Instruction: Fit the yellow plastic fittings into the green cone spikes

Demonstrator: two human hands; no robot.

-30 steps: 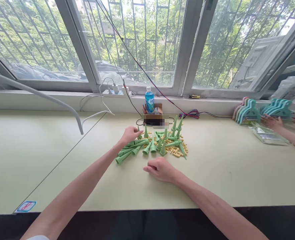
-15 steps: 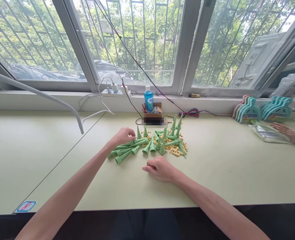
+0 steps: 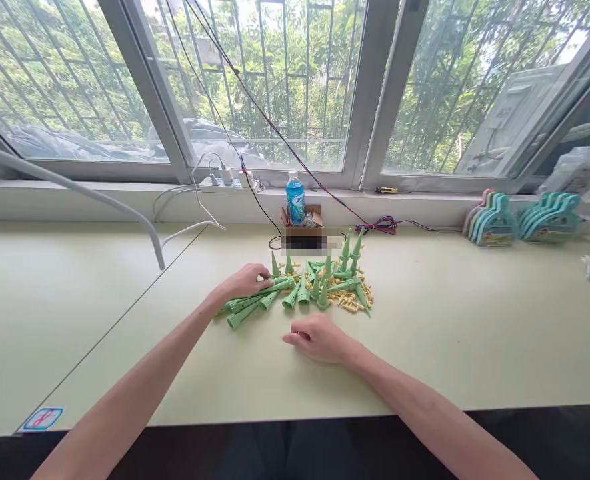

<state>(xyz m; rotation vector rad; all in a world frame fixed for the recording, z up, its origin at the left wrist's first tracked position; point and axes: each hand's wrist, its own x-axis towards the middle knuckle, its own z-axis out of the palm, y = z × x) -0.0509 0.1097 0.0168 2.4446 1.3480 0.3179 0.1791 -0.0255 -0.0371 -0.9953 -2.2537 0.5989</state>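
Note:
My left hand (image 3: 246,281) reaches to the left part of a pile of green plastic watering spikes. Its thumb and fingers close on a green watering spike (image 3: 277,285) lying on top, and the hand partly covers the spike. Below the pile, my right hand (image 3: 319,339) rests on the table as a loose fist, with nothing visible in it. More hollow green spikes lie at its left, and several green cones (image 3: 323,295) stand upright. Small yellow T-shaped valve pieces (image 3: 349,302) are scattered among and beside them.
Behind the pile, a blue bottle (image 3: 295,200) stands in a small cardboard box (image 3: 316,215). Coiled cables (image 3: 382,225) lie to its right. Turquoise hanger-shaped plastic pieces (image 3: 497,220) stand by the sill. A white tube (image 3: 125,210) hangs over the table's left side.
My left hand has lowered onto the spikes and closed on one. The right hand stays put. Another person's hand and a clear packet have moved away at the right.

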